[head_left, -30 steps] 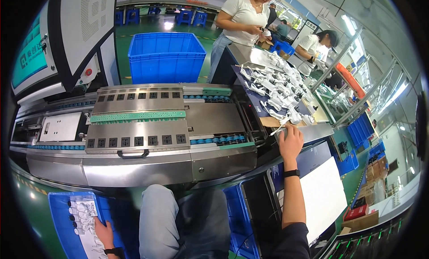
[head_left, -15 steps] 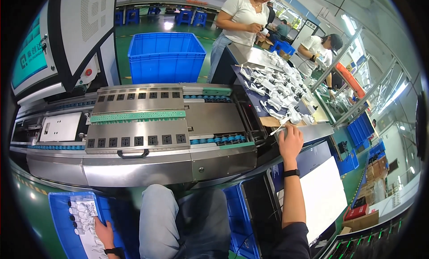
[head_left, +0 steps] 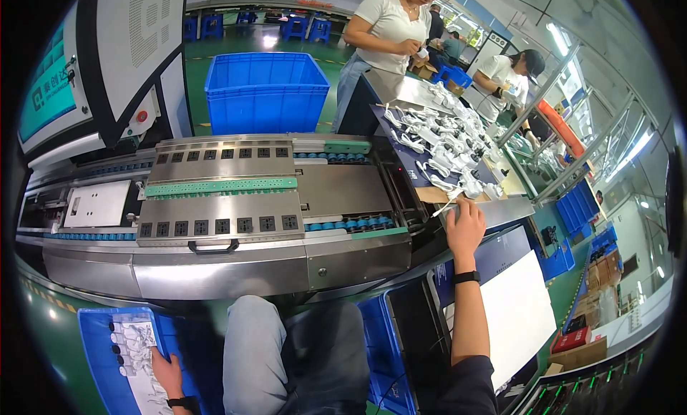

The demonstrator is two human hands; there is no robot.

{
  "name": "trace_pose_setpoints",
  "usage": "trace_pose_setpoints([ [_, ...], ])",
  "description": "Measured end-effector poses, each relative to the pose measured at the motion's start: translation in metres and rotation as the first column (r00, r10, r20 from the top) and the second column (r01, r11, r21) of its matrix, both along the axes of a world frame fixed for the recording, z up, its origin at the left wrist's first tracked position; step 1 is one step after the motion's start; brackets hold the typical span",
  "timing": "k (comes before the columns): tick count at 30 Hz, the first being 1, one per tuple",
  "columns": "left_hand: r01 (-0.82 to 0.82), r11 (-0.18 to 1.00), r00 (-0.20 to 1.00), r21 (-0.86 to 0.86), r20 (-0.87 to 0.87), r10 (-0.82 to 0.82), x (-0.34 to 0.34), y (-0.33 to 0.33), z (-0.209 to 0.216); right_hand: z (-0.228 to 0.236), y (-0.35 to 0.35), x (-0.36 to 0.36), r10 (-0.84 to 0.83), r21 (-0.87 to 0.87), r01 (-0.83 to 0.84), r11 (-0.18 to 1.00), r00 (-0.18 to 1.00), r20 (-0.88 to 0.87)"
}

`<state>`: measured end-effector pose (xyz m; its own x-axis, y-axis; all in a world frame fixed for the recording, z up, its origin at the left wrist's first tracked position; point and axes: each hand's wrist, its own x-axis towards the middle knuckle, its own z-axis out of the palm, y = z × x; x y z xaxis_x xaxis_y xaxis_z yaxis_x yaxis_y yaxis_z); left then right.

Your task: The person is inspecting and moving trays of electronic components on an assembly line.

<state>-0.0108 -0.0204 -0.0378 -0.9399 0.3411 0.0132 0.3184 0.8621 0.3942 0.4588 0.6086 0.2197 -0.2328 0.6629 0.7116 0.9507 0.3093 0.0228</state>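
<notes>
At the lower left, my left hand (head_left: 167, 376) reaches into a blue crate (head_left: 89, 336). Its thumb stands apart from the fingers, which lie against white cables beside a row of white power adapters (head_left: 127, 349) with dark ends; the far fingers are partly hidden. My right hand (head_left: 466, 227) lies palm down at the near edge of the bench, fingers stretched out and nothing seen in them. Just beyond its fingertips is a heap of white adapters with cables (head_left: 447, 154); whether they touch is unclear.
A metal conveyor fixture (head_left: 222, 207) with rows of dark sockets spans the front. Behind it stands a large blue bin (head_left: 268, 100). A white sheet (head_left: 517, 315) lies beside my right forearm. Two people work across the bench, one (head_left: 386, 32) nearer, one (head_left: 501, 82) farther right.
Both my hands stay in place. The farther person at the right has shifted slightly and moved their hands; the nearer person's posture changes only a little.
</notes>
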Motion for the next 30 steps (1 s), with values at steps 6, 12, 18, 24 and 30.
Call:
trace_pose_setpoints([
  [6, -0.019, 1.000, 1.000, -0.017, 0.013, 0.020, 0.001, 0.003, 0.003, 0.002, -0.001, 0.000, 0.001, 0.008, -0.001, 1.000, 1.000, -0.003],
  [12, -0.010, 1.000, 1.000, -0.009, 0.018, 0.010, -0.001, 0.001, 0.000, 0.002, -0.001, -0.001, -0.012, 0.006, 0.012, 1.000, 1.000, 0.002],
  [18, 0.028, 0.999, 0.998, 0.020, -0.052, -0.027, 0.000, 0.001, -0.002, 0.003, -0.003, -0.001, 0.001, 0.012, -0.001, 1.000, 1.000, 0.010],
  [24, 0.030, 0.999, 0.997, 0.033, -0.066, -0.028, 0.000, -0.001, -0.005, 0.001, 0.000, 0.001, 0.014, 0.017, -0.014, 1.000, 1.000, 0.013],
  [30, 0.021, 0.999, 0.998, 0.031, -0.060, -0.019, 0.002, 0.003, 0.002, 0.001, -0.001, 0.001, 0.017, 0.026, -0.017, 1.000, 1.000, 0.002],
])
